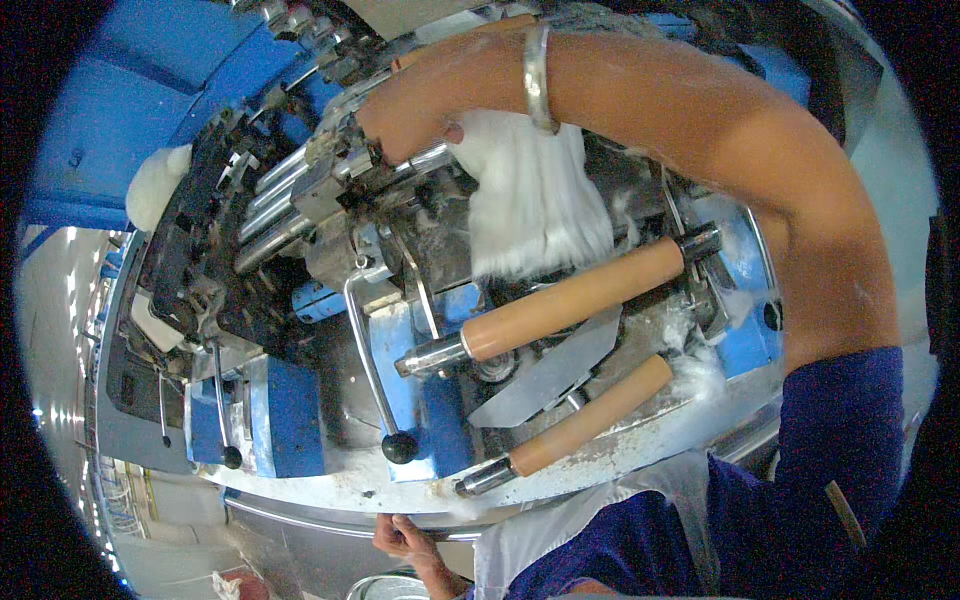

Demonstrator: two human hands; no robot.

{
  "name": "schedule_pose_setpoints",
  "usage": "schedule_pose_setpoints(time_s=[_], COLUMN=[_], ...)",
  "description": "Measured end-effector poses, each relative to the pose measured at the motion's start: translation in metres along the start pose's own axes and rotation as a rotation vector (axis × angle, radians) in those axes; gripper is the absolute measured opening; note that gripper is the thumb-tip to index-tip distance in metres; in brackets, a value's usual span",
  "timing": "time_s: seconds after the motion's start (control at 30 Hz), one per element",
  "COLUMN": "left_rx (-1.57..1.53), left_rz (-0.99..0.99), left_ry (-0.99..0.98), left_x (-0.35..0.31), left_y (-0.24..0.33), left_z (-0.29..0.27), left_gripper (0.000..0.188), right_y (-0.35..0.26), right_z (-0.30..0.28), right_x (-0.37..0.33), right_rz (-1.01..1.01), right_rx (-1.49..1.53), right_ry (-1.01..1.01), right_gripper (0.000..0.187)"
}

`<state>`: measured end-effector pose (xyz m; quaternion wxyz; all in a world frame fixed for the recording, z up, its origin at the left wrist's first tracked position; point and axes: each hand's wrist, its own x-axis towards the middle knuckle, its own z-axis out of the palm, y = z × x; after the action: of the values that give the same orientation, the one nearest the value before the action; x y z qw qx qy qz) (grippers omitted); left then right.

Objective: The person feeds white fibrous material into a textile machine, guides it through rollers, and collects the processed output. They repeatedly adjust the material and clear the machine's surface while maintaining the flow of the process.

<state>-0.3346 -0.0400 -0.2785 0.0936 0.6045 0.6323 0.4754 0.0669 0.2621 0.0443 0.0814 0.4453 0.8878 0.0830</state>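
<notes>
My right arm bends over the machine from the right, a metal bangle (537, 78) around it. The right hand (405, 120) reaches in among the steel rollers (278, 208), and its fingers are mostly hidden by dark machine parts. A thick band of white fibre (530, 200) hangs below the wrist, somewhat blurred; whether the hand touches it is unclear. Down at the front, my left hand (405, 543) is curled closed close to the machine's pale front edge (340, 490). What it grips, if anything, does not show.
Two tan-covered rollers with steel ends, a longer one (575, 300) and a shorter one (595, 415), lie at an angle across the machine front. Levers with black knobs (399, 447) stick out. Loose fluff (695, 370) clings at the right; a white fibre ball (158, 187) sits far left.
</notes>
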Motion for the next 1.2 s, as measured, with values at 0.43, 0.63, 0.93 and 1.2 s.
schedule_pose_setpoints(time_s=[0.43,0.63,0.93,1.2], left_rx=[0.113,0.004,0.078,0.02], left_rz=[0.047,0.047,0.155,0.034], left_ry=[0.036,0.043,0.154,0.004], left_x=[0.005,0.011,0.01,0.013], left_y=[0.018,0.023,0.022,0.026], left_z=[0.003,0.011,0.014,0.009], left_gripper=[0.053,0.058,0.056,0.057], right_y=[-0.033,-0.022,0.015,-0.05], right_z=[0.057,0.03,0.004,0.035], right_x=[-0.089,-0.084,-0.06,-0.108], right_rz=[-0.295,0.095,0.077,-0.275], right_rx=[-0.457,-0.017,-0.413,0.429], right_ry=[0.44,0.697,0.712,0.172], right_gripper=[0.013,0.016,0.012,0.011])
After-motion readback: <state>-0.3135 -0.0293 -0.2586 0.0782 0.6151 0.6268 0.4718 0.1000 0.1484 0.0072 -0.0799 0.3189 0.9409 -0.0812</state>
